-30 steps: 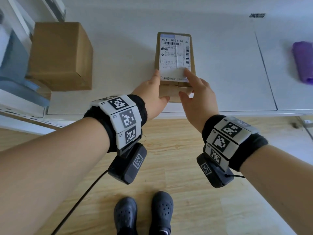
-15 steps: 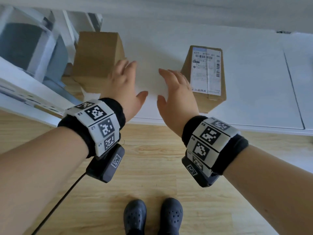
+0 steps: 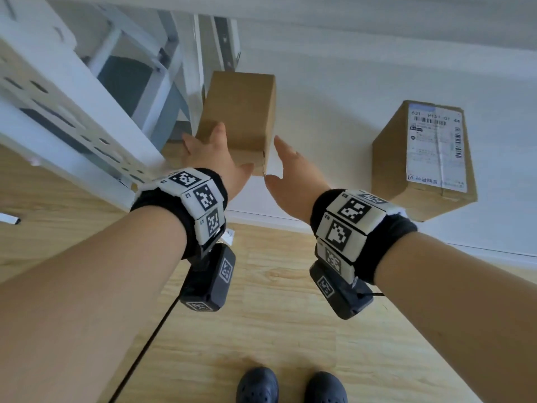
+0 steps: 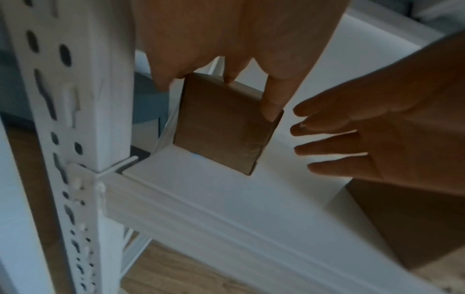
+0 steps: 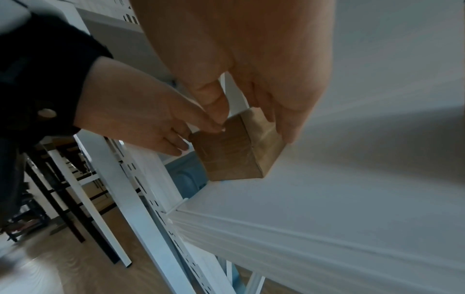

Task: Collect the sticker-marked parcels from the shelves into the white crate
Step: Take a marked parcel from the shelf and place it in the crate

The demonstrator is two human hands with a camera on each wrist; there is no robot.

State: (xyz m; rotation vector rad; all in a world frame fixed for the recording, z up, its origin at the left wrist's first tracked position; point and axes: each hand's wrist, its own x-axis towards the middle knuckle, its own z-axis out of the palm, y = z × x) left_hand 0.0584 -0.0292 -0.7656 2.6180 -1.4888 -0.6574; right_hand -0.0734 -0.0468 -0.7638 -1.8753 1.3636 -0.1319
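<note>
Both hands were spread, the left hand (image 3: pixel 213 158) touching the plain cardboard box (image 3: pixel 241 112), the right hand (image 3: pixel 293 173) just beside it; labelled parcel (image 3: pixel 430 158) remained shelved, crate unseen.

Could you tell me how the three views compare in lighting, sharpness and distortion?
Head view: bright and even, wide-angle bending of the shelf, and the shipping label on the labelled parcel is partly legible. Left wrist view: dim, soft, the plain parcel in shadow. Right wrist view: dim, the right hand looming large, edges smeared.
</note>
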